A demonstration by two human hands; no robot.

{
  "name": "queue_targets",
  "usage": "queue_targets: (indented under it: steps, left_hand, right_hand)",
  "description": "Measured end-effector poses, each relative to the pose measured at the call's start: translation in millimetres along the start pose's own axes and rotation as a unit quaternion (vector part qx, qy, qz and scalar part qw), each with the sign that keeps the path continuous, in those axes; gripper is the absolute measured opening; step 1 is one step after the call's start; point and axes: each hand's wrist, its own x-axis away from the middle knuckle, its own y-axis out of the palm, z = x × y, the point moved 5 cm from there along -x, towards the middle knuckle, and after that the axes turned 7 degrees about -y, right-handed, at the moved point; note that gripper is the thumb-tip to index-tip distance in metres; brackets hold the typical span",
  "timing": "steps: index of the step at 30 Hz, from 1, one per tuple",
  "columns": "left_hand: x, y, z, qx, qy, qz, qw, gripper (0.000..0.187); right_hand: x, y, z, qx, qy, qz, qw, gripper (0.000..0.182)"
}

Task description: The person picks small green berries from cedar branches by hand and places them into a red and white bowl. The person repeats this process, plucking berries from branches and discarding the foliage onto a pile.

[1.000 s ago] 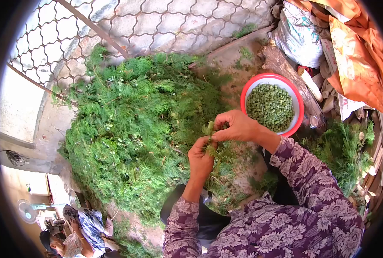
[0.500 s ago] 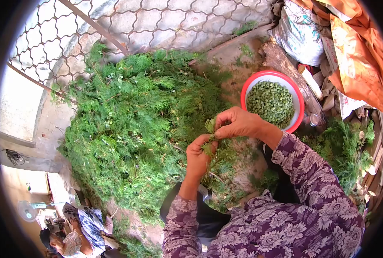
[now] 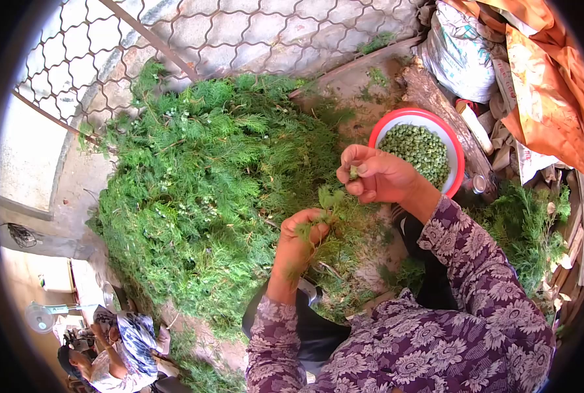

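My left hand (image 3: 297, 241) is closed around a feathery conifer sprig (image 3: 331, 204), whose fronds stick out past the fingers. Just up and to the right, my right hand (image 3: 393, 175) pinches a small green cone (image 3: 354, 172) between thumb and fingers. Behind that hand stands a white basin with a red rim (image 3: 461, 154), partly filled with many small green cones (image 3: 413, 154). A large heap of cut conifer branches (image 3: 207, 177) spreads to the left of both hands, with pale cones showing among the fronds.
A metal mesh fence (image 3: 252, 39) runs along the back. Right of the basin lie a log (image 3: 429, 92), a white sack (image 3: 459, 52) and orange sheeting (image 3: 547, 98). More branches (image 3: 514, 223) lie at right. Another person (image 3: 128, 347) sits at lower left near a fan (image 3: 39, 317).
My right hand has come away from the sprig and moved right, toward the basin, with a small green cone in its fingers. My left hand keeps the sprig, slightly lower.
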Motion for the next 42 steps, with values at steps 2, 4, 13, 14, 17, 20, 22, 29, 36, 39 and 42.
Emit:
queue_targets:
  steps: [2, 4, 13, 14, 17, 20, 22, 29, 36, 39, 42]
  left_hand:
    - [-3.5, 1.2, 0.5, 0.000, -0.020, 0.026, 0.999, 0.012]
    - [-6.1, -0.5, -3.6, 0.001, -0.041, 0.053, 0.998, 0.011]
    - [-16.7, -6.9, -16.6, -0.002, 0.036, 0.063, 0.997, 0.010]
    - [-17.4, -5.5, -16.5, 0.005, 0.037, 0.056, 0.998, 0.010]
    - [-18.6, -5.0, -16.3, 0.005, 0.038, 0.054, 0.998, 0.009]
    - [-20.0, -8.7, -18.2, -0.005, 0.031, 0.055, 0.998, 0.010]
    - [-20.3, -11.0, -20.4, -0.010, 0.024, 0.052, 0.998, 0.011]
    - [-17.3, -10.3, -19.1, -0.085, 0.050, 0.067, 0.993, 0.009]
    - [-13.6, -9.3, -13.1, -0.056, 0.062, 0.050, 0.995, 0.011]
    - [-11.9, -9.7, -8.8, -0.019, 0.038, 0.093, 0.995, 0.012]
    - [-11.2, -13.7, -7.3, -0.025, 0.072, 0.069, 0.995, 0.012]
  right_hand:
    - [1.9, 7.2, -4.8, 0.019, -0.003, 0.002, 1.000, 0.010]
    - [1.9, 7.6, -5.1, 0.036, -0.006, 0.003, 0.999, 0.009]
    - [0.2, 18.0, 20.7, 0.421, -0.060, -0.053, 0.904, 0.018]
    - [-0.3, 16.2, 20.9, 0.421, -0.060, -0.053, 0.904, 0.018]
    - [-0.8, 10.2, 15.3, 0.549, -0.093, -0.004, 0.830, 0.023]
    - [-1.3, 7.3, 13.7, 0.560, -0.084, 0.016, 0.824, 0.026]
    - [-0.4, 8.6, 13.5, 0.622, -0.064, 0.005, 0.780, 0.025]
    - [-3.6, -1.5, 25.2, 0.584, -0.057, 0.021, 0.810, 0.025]
    - [-2.9, -8.4, 36.1, 0.375, 0.041, 0.056, 0.924, 0.015]
    - [-1.0, -10.7, 39.0, 0.195, 0.086, 0.053, 0.976, 0.012]
    - [-0.5, -0.2, 33.4, 0.077, 0.072, 0.007, 0.994, 0.012]
